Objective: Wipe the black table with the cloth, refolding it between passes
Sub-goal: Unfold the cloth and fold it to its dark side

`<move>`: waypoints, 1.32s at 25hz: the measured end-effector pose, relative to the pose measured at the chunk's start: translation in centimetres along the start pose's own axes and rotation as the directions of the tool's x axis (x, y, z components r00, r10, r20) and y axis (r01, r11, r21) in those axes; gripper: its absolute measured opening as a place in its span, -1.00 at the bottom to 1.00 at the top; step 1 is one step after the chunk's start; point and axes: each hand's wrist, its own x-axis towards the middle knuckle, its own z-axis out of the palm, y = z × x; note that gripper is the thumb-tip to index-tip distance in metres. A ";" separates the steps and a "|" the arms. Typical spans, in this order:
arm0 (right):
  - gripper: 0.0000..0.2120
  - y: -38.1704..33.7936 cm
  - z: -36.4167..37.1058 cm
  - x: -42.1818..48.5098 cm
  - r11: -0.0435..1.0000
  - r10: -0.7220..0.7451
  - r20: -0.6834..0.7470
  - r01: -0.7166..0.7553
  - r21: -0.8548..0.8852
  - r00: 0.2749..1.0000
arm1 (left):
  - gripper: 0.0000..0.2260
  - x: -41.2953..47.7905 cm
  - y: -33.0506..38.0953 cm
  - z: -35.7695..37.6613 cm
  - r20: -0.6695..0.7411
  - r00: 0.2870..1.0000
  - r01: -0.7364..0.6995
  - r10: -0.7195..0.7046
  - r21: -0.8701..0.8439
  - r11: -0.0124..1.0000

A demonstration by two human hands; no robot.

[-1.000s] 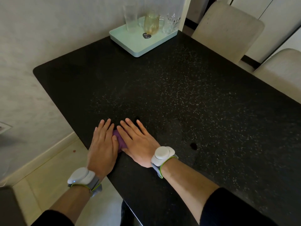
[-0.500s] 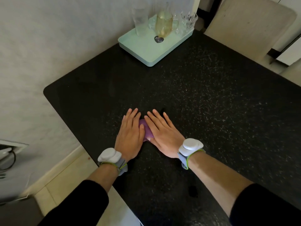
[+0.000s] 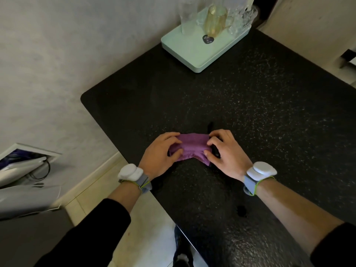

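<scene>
Changed: your hands, flat over the cloth (image 3: 190, 147) a moment ago, have spread apart and curled. Left hand (image 3: 160, 154): fingers pinching the cloth's left end. Right hand (image 3: 226, 152): pinching its right end. Cloth: bunched, on the table (image 3: 250, 105), near its left edge.

Soft matt purple cloth (image 3: 190, 146) lies on the glossy, speckled stone-like black table (image 3: 250, 105), near clear glassware (image 3: 215, 20).

A home dining corner: black speckled table (image 3: 250, 105), mint tray (image 3: 194, 54) of glassware (image 3: 215, 20), plastered wall (image 3: 57, 45).
</scene>
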 end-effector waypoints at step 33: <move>-0.74 -4.0 -7.6 -0.4 0.422 0.403 0.351 -0.513 0.748 0.845 | -0.83 -1.0 6.5 -6.4 0.205 0.884 0.439 -0.420 -0.671 0.597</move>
